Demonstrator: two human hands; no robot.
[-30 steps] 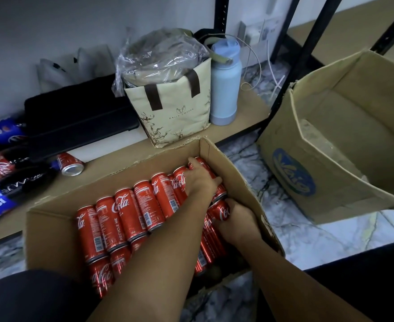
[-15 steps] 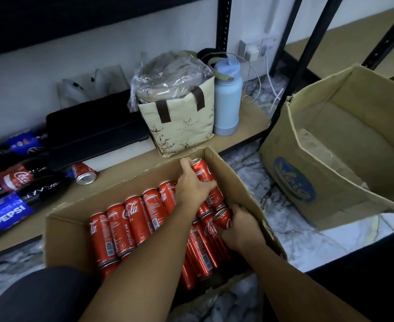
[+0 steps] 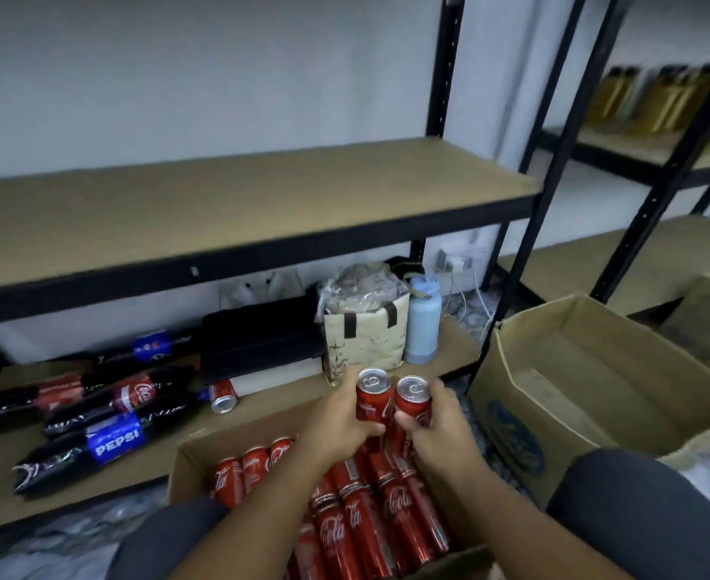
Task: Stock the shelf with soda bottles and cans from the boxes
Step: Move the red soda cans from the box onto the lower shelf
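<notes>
My left hand (image 3: pixel 340 416) grips a red cola can (image 3: pixel 372 397) upright, and my right hand (image 3: pixel 439 420) grips a second red can (image 3: pixel 412 401) beside it. Both cans are lifted above the open cardboard box (image 3: pixel 202 458), which holds several more red cans (image 3: pixel 361 517) lying on their sides. In front stands a black-framed shelf unit with a bare middle board (image 3: pixel 219 203). Its bottom board (image 3: pixel 93 487) carries several dark soda bottles (image 3: pixel 106 443) lying down and one loose can (image 3: pixel 222 397).
A tote bag (image 3: pixel 366 341), a pale blue flask (image 3: pixel 422 324) and a black case (image 3: pixel 257 341) sit on the bottom board. To the right an open cardboard box (image 3: pixel 512 420) stands on the marble floor. A second shelf unit (image 3: pixel 654 157) holds yellow bottles.
Both hands have lifted out of the box, each with one can, and hold them upright. The camera has tilted up, so the middle shelf board has come into view.
</notes>
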